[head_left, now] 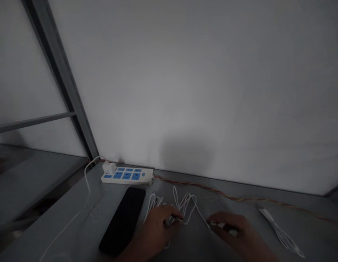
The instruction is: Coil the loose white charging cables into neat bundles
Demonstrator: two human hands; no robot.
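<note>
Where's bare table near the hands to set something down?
Bare grey metal tabletop shows between the left hand and right hand, below the white cable loops, and between the black smartphone and the thin white cable left of it. Crowded: the loops at both hands.

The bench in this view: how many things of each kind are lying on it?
White cables: 3
Twisted orange wire: 1
Power strip: 1
White plug adapter: 1
Black smartphone: 1
Total: 7

A black smartphone [122, 220] lies near a white power strip [127, 175].
</note>
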